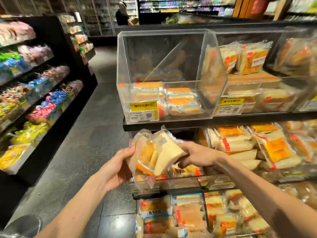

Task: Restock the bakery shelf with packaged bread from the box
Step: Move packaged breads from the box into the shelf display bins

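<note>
Gripping bread packs (154,155) between left hand (118,167) (thumb on top) and right hand (197,155).

On the left, a black tiered rack (49,30) packed with wrapped sweets (56,98) in pink, blue, green, yellow and purple, grouped by colour along sloping tiers. Beyond it, a second dark rack (91,54) stocked with bright packets, with a run of glass-door coolers (97,16) farther back. Between the racks, dark grey tiled floor (96,127); at the far end of the aisle, a person in a dark top (122,17) standing, near lit shelves of bottles (171,5), blurred and too small to read.
</note>
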`<state>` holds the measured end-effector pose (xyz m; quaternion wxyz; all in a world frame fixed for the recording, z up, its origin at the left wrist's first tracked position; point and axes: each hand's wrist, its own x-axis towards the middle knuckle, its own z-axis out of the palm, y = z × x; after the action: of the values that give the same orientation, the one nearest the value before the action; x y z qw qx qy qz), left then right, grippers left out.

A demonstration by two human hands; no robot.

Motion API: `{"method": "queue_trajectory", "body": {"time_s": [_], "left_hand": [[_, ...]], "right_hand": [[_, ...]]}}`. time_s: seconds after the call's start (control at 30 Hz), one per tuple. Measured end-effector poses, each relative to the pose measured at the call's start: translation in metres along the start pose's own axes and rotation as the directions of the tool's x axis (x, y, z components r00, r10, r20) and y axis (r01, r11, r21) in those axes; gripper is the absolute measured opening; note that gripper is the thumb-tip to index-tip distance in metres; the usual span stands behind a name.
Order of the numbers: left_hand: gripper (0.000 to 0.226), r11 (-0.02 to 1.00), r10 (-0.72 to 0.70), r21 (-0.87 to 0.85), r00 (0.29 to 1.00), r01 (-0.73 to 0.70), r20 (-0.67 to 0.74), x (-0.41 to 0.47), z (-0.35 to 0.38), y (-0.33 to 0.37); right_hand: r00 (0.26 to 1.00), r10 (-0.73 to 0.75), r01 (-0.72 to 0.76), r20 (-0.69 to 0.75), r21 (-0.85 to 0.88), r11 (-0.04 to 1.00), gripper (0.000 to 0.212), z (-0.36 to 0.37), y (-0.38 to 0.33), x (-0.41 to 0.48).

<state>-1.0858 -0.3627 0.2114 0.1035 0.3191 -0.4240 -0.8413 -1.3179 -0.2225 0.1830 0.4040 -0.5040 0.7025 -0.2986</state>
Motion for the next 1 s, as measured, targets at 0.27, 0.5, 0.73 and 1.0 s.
{"method": "queue_trajectory", "body": {"time_s": [0.27, 0.5, 0.73, 1.0], "left_hand": [[0.077, 0.986, 0.127, -0.134, 0.973, -0.102, 0.195, -0.030, 0.038, 0.030], [0.051, 0.930, 0.366, -0.062, 0.891, -0.364, 0.268, -0.055, 0.070, 0.088], [0.048, 0.838, 0.534, 0.063, 0.838, -0.542, 0.111, -0.065, 0.071, 0.144], [0.025, 0.808, 0.585, 0.090, 0.811, -0.582, -0.007, -0.070, 0.061, 0.166]], "right_hand": [[0.953, -0.121, 0.279, -0.277, 0.655, 0.702, 0.028, 0.018, -0.082, -0.062], [0.820, -0.187, 0.496, -0.541, 0.508, 0.704, 0.034, -0.031, -0.151, -0.078], [0.647, -0.362, 0.418, -0.671, -0.085, 0.904, 0.015, -0.123, -0.207, -0.064], [0.889, -0.370, -0.153, -0.271, -0.935, 0.319, 0.022, -0.111, -0.230, 0.030]]}}
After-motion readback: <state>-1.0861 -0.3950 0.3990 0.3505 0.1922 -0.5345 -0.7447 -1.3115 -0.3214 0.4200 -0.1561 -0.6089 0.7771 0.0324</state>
